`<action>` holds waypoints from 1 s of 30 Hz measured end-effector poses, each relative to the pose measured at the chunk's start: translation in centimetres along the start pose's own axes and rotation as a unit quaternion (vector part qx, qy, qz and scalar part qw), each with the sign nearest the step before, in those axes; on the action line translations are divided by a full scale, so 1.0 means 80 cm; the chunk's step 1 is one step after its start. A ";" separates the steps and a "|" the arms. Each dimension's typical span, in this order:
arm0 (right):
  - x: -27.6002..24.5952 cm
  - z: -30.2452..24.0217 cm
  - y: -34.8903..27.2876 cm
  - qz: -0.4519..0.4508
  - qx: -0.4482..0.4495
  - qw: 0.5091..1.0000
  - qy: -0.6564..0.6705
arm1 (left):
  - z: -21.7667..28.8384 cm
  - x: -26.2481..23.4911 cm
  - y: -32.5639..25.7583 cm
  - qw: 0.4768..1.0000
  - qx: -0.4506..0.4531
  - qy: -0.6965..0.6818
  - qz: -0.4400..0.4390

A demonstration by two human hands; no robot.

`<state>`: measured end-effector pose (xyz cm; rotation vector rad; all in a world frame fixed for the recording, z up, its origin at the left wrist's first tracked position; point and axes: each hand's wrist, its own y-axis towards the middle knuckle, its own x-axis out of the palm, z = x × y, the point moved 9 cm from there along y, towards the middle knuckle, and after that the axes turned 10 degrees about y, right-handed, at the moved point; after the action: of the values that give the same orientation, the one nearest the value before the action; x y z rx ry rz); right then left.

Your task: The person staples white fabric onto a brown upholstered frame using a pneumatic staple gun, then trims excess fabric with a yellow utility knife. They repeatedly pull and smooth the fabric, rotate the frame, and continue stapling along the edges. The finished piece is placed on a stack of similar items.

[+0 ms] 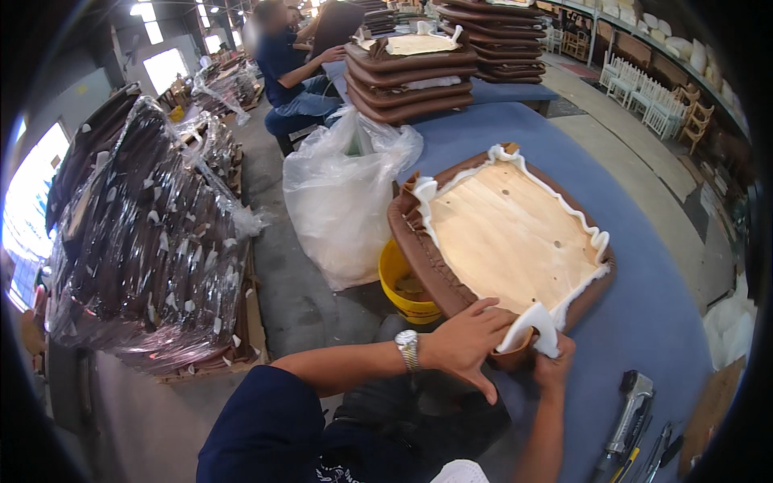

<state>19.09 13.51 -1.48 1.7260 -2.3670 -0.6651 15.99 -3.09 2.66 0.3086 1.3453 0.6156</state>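
A chair seat cushion [515,223] lies underside up on the blue table, its bare wooden board showing inside a rim of white padding and brown cover. My left hand [465,342] rests at the near corner, fingers and thumb spread against the edge. At that same corner my right hand [554,364] is closed on the loose brown cover, beside a folded flap of white padding [533,328]. My right fingertips are partly hidden by the material.
Stacked brown seats [411,80] stand at the table's far end, near a seated co-worker [294,68]. A staple gun [630,410] and hand tools lie at right. A yellow bucket [394,282], a plastic bag [338,201] and a wrapped pallet load [153,241] are leftward.
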 end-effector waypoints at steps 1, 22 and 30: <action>0.002 0.001 -0.002 0.005 0.012 1.000 0.023 | 0.006 0.003 -0.001 0.999 0.007 0.047 0.012; -0.315 -0.041 -0.192 0.205 0.197 0.818 -0.499 | -0.020 0.036 0.016 0.995 0.034 -0.090 -0.016; -0.324 -0.014 -0.144 0.132 0.301 0.741 -0.586 | -0.062 -0.003 -0.001 0.994 -0.042 -0.098 0.025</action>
<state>38.20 34.55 -1.66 1.0997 -3.9583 -1.3155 11.17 -3.97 1.74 0.3264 1.1238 0.6635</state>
